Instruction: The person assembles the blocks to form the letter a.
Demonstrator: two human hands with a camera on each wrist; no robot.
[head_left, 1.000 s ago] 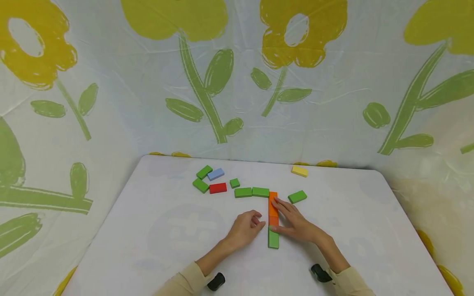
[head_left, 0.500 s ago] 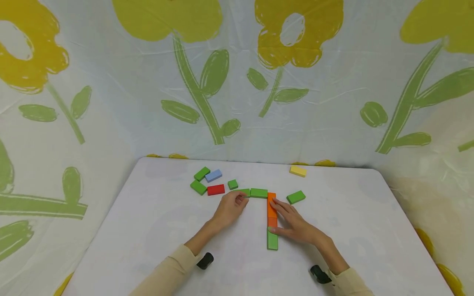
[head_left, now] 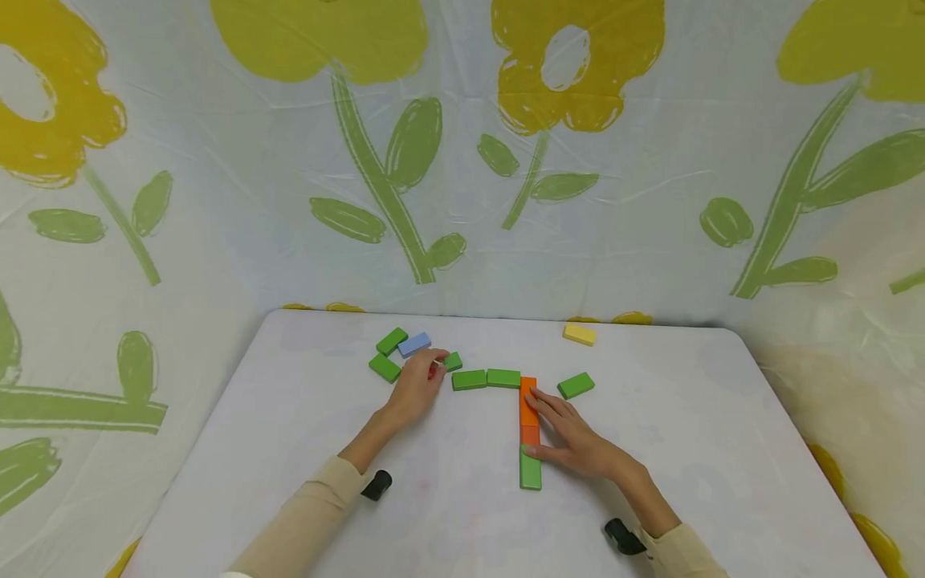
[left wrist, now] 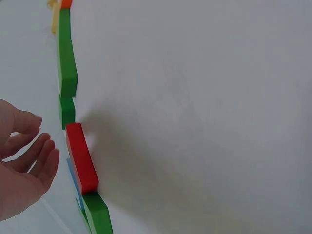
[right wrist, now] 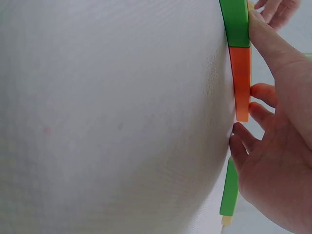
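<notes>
Orange block (head_left: 527, 408), plain-faced and the longer of two, runs away from the person; the shorter orange block (head_left: 531, 435) meets its near end. Twelve blocks can be counted: seven green, two orange, one red, one blue, one yellow.

All places follow from the longer orange block, as the person sees it. On its near side, past the shorter one, a near green block (head_left: 531, 475) ends the column. From its far end two green blocks (head_left: 503, 378) reach left, end to end. Further left come a small green block (head_left: 454, 361), the red block (left wrist: 82, 157), the blue block (head_left: 414, 344) behind that, and an angled green pair (head_left: 385, 368). To its right lies a lone green block (head_left: 576, 385); farther back, the yellow block (head_left: 580, 334).

The right hand (head_left: 578, 443) is spread wide, fingertips on the longer orange block, thumb on the near green one. Left of it, the left hand (head_left: 417, 385) is at the red block, fingers loosely bent, a narrow gap to the thumb, gripping nothing.

Beneath it is a white table (head_left: 462, 514); beyond, a pale flowered backdrop (head_left: 621, 265) with four large yellow heads.
</notes>
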